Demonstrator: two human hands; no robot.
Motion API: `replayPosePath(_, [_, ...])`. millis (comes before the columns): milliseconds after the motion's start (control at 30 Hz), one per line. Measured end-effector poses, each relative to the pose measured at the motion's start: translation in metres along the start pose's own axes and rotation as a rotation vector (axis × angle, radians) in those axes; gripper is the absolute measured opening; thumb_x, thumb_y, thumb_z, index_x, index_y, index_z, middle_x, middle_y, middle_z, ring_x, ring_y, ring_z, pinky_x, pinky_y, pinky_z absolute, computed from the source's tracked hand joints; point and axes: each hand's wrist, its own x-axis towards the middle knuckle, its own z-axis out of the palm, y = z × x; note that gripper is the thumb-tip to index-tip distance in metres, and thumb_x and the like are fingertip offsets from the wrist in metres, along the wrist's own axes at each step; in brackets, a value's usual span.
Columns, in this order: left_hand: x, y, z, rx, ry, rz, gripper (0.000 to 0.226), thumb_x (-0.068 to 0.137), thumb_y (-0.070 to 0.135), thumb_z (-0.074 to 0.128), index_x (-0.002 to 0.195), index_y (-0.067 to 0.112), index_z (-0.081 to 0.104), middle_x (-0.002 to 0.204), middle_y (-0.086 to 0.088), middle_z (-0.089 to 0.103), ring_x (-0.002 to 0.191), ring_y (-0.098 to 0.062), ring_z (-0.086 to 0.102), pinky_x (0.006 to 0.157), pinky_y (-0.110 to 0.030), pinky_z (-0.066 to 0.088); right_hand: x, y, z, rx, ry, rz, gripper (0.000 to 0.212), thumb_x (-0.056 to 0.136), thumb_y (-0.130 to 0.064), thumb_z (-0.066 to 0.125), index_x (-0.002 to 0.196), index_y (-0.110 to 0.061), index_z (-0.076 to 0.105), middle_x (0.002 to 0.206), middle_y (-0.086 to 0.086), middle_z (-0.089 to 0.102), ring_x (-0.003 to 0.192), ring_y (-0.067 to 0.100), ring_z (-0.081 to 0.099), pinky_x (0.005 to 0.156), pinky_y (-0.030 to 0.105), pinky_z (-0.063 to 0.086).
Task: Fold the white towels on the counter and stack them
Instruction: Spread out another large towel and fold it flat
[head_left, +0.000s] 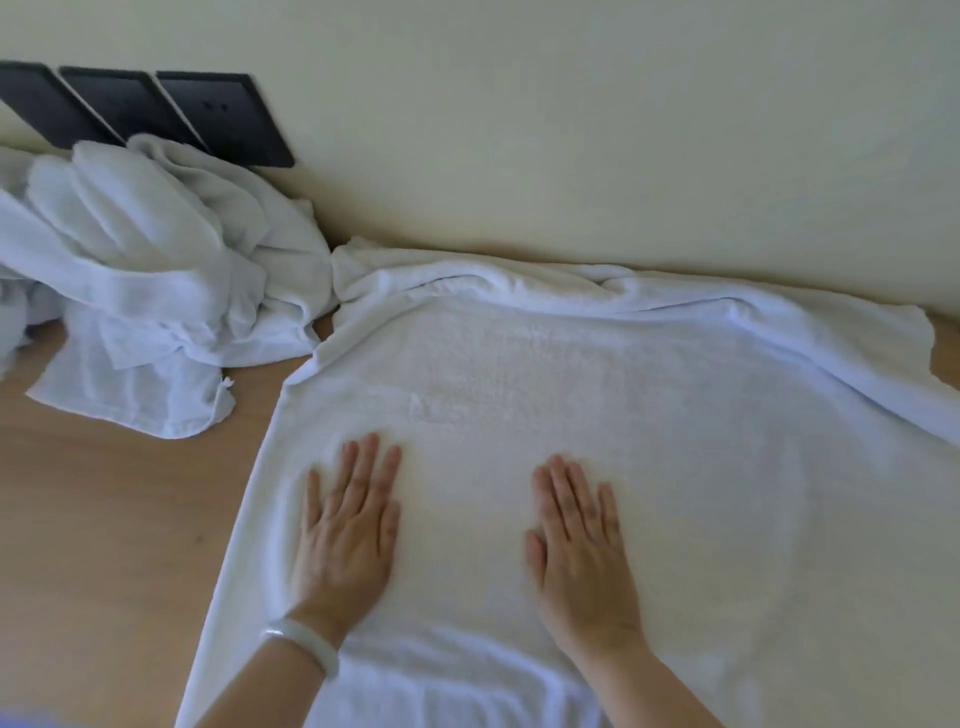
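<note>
Head view: left hand (345, 530) and right hand (582, 540), fingers straight, press flat on the spread white terry towel (649, 415) at frame centre; smoothing step, likely a first fold next.

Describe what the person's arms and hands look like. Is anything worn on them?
No sleeves are in view: both arms are bare as far as the picture shows. The left hand and the right hand wear no gloves, and no rings can be seen. A smooth, pale, glossy bangle circles the left wrist; the right wrist carries nothing.

wooden counter (104, 509) | spread towel (649, 415) | crumpled towel pile (156, 270)
</note>
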Motion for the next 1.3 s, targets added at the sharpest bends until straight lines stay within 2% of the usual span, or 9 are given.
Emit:
replayPosePath(200, [0.003, -0.041, -0.017, 0.019, 0.055, -0.275, 0.059, 0.100, 0.046, 0.011, 0.157, 0.030, 0.013, 0.164, 0.004, 0.007, 0.151, -0.018, -0.002, 0.119, -0.058, 0.002, 0.006, -0.018, 0.000, -0.109, -0.029, 0.014, 0.059, 0.094, -0.043, 0.033, 0.150, -0.025, 0.039, 0.159, 0.024, 0.022, 0.147, 0.045, 0.018, 0.112, 0.070, 0.016])
replayPosePath(367, [-0.021, 0.016, -0.003, 0.014, 0.009, 0.152, 0.056, 0.101, 0.043, 0.024, 0.156, 0.031, 0.019, 0.164, 0.004, 0.011, 0.152, -0.021, 0.007, 0.116, -0.062, 0.013, 0.001, -0.057, 0.010, -0.099, -0.031, -0.057, 0.062, 0.094, -0.042, 0.035, 0.150, -0.018, 0.039, 0.161, 0.010, 0.026, 0.148, 0.039, 0.022, 0.112, 0.069, 0.019])
replayPosePath(567, [-0.019, -0.059, -0.009, -0.050, 0.142, -0.394, 0.062, 0.100, 0.044, 0.016, 0.156, 0.018, 0.015, 0.164, -0.007, 0.013, 0.151, -0.028, 0.006, 0.120, -0.055, 0.005, -0.001, -0.059, 0.014, -0.087, -0.038, -0.044, 0.063, 0.095, -0.040, 0.036, 0.154, -0.019, 0.031, 0.163, 0.006, 0.020, 0.150, 0.036, 0.015, 0.114, 0.066, 0.019])
replayPosePath(700, [-0.014, 0.067, -0.001, -0.328, 0.100, 0.057, 0.057, 0.100, 0.029, 0.024, 0.154, 0.011, 0.024, 0.163, -0.007, 0.016, 0.152, -0.023, 0.007, 0.121, -0.045, 0.008, 0.006, -0.063, 0.008, 0.020, -0.030, -0.048, 0.059, 0.094, -0.037, 0.039, 0.151, -0.022, 0.037, 0.160, 0.001, 0.027, 0.150, 0.029, 0.019, 0.117, 0.057, 0.015])
replayPosePath(800, [-0.012, 0.122, 0.009, -0.521, 0.021, 0.132, 0.054, 0.101, 0.025, 0.021, 0.155, 0.014, 0.022, 0.162, -0.002, 0.018, 0.151, -0.014, 0.006, 0.120, -0.042, 0.013, 0.008, -0.036, -0.008, 0.367, -0.010, -0.012, 0.054, 0.092, -0.020, 0.040, 0.144, -0.035, 0.040, 0.154, -0.010, 0.037, 0.148, 0.011, 0.022, 0.121, 0.045, 0.011])
replayPosePath(867, [-0.012, 0.122, 0.020, -0.389, -0.008, 0.179, 0.054, 0.103, 0.032, 0.020, 0.155, 0.018, 0.021, 0.163, -0.002, 0.013, 0.152, -0.015, 0.003, 0.121, -0.044, 0.010, -0.011, -0.003, -0.019, 0.475, -0.035, 0.041, 0.058, 0.091, -0.010, 0.035, 0.145, -0.031, 0.037, 0.157, -0.007, 0.032, 0.149, 0.008, 0.020, 0.123, 0.040, 0.012])
replayPosePath(1000, [-0.013, 0.109, 0.030, -0.096, 0.015, 0.310, 0.056, 0.101, 0.037, 0.025, 0.155, 0.024, 0.023, 0.164, -0.003, 0.013, 0.152, -0.021, 0.007, 0.120, -0.049, 0.011, -0.066, 0.085, -0.027, 0.051, 0.012, 0.018, 0.051, 0.104, -0.032, 0.023, 0.150, -0.018, 0.038, 0.160, 0.001, 0.028, 0.149, 0.020, 0.025, 0.118, 0.051, 0.022])
replayPosePath(1167, [-0.014, 0.118, 0.032, -0.036, 0.068, 0.220, 0.059, 0.098, 0.031, 0.024, 0.155, 0.021, 0.023, 0.163, -0.004, 0.014, 0.151, -0.024, 0.012, 0.120, -0.048, 0.008, -0.100, 0.149, -0.043, -0.046, 0.054, 0.657, 0.066, 0.097, -0.047, 0.011, 0.154, -0.017, 0.022, 0.162, 0.010, 0.022, 0.150, 0.031, 0.018, 0.119, 0.056, 0.011])
replayPosePath(1300, [-0.030, 0.187, 0.033, -0.079, 0.051, 0.365, 0.060, 0.095, 0.028, 0.028, 0.154, 0.016, 0.025, 0.163, -0.009, 0.016, 0.151, -0.027, 0.013, 0.118, -0.052, 0.012, -0.097, 0.099, -0.035, -0.048, 0.053, 0.282, 0.057, 0.099, -0.036, 0.031, 0.149, -0.010, 0.041, 0.156, 0.014, 0.035, 0.145, 0.031, 0.031, 0.116, 0.055, 0.017])
